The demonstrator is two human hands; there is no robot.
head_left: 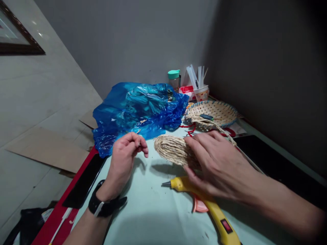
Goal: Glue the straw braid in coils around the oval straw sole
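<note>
My right hand grips an oval coil of straw rope, its fingers over the top and thumb below. The coil is held up off the table, and its right end is hidden by the hand. A loose strand of the same rope trails behind that hand. My left hand is to the left of the coil, apart from it, with thumb and fingers pinched together; what they hold, if anything, is too small to make out. Below the coil lies a yellow glue gun, nozzle pointing left.
A crumpled blue plastic bag fills the back left. Behind are a woven basket, a paper cup of glue sticks and a green-lidded jar. Dark flat panels lie left and right.
</note>
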